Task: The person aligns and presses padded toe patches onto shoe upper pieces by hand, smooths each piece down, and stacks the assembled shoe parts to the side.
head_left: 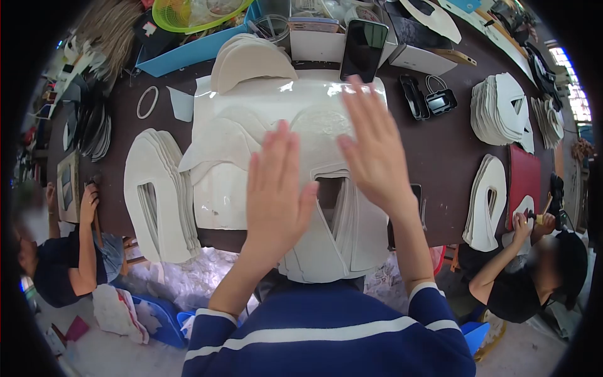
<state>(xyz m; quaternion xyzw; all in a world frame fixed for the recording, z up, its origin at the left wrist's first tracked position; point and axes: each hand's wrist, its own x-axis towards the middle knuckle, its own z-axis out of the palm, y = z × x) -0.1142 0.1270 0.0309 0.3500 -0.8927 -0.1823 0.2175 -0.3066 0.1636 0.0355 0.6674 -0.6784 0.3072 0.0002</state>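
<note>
My left hand (276, 188) is open, fingers stretched out, over the left side of a stack of cream cut-out pieces (320, 242) with a slot in the middle. My right hand (375, 147) is also open, above the stack's upper right. Whether either palm touches anything I cannot tell. Beneath lies a glossy white board (217, 204). Several thin curved cream pieces (223, 139) overlap on its left half, and a pale rounded piece (320, 122) shows between my hands. Half-moon cream pieces (251, 63) are piled at the board's far edge.
Stacks of slotted pieces stand left (154, 195) and right (485, 201). A phone (364, 50) leans upright behind the board; an open black case (414, 97) lies beside it. Co-workers sit at the left (72, 264) and right (502, 283). A blue bin (188, 53) stands behind.
</note>
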